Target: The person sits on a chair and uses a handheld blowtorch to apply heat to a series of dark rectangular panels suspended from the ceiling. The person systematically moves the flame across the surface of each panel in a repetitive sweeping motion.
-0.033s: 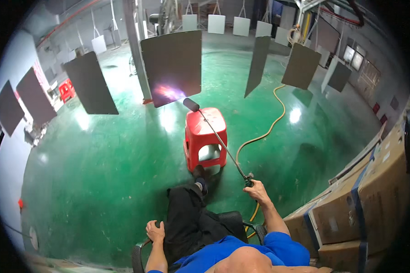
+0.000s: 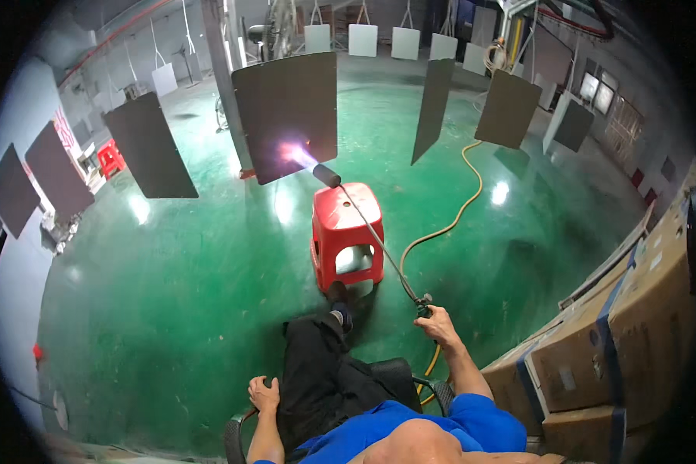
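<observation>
My right hand [image 2: 438, 326] is closed round the handle of a long gas torch [image 2: 375, 234]. The torch slants up and forward over a red plastic stool [image 2: 346, 209] to its dark burner head. A violet-white flame [image 2: 296, 155] comes from that head and meets the lower part of a hanging dark grey panel [image 2: 286, 108]. At my left side, my left hand [image 2: 264, 394] is curled over the front end of the chair's armrest [image 2: 238, 425]. My legs in black trousers [image 2: 309, 379] stretch forward, one foot by the stool.
More dark panels [image 2: 151, 147] hang left and right, with pale ones [image 2: 363, 40] farther back. A yellow hose [image 2: 445, 228] winds over the green floor [image 2: 170, 294]. Cardboard boxes [image 2: 649, 309] are stacked at the right. A metal post [image 2: 228, 85] stands behind the middle panel.
The burner head has shifted slightly right and down in view, and the flame now strikes a little farther right on the panel. My left hand has not moved.
</observation>
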A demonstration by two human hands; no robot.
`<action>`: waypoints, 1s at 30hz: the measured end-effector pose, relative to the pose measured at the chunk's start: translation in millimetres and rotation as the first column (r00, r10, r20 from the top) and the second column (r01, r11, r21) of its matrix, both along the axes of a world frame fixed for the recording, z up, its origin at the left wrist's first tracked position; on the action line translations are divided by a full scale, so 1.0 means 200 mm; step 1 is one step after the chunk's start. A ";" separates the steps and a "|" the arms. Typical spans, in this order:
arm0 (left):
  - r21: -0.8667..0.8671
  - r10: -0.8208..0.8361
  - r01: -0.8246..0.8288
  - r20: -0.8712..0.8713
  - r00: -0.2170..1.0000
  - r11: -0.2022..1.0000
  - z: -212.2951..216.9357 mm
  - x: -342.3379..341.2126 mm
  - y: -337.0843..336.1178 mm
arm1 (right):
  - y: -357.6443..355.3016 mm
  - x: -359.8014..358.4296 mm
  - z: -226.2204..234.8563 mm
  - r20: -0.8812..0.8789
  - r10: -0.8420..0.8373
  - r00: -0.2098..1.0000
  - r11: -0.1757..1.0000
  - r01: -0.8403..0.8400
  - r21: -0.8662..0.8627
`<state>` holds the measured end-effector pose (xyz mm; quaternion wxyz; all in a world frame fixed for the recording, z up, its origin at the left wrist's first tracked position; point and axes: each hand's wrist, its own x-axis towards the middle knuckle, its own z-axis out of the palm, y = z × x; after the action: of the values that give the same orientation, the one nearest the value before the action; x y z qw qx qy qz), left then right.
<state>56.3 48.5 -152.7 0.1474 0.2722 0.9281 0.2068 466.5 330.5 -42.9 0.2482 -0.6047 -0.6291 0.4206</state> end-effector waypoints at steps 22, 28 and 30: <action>-0.085 0.054 -0.015 0.485 0.873 0.996 0.29 -0.64 -0.57 | 0.22 0.29 0.33 -0.550 -0.292 0.782 0.945 0.325 -0.041; 0.045 0.075 -0.128 0.601 0.796 0.991 0.33 -0.57 -0.51 | 0.11 0.30 0.26 -0.504 -0.299 0.810 0.952 0.285 -0.107; 0.013 0.101 -0.140 0.631 0.769 0.990 0.34 -0.57 -0.52 | 0.07 0.31 0.19 -0.509 -0.286 0.812 0.957 0.266 -0.114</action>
<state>-57.4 -54.6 -85.5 0.4268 0.1319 0.8348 0.3219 527.7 344.8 -5.2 0.4561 -0.5577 -0.4361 0.5393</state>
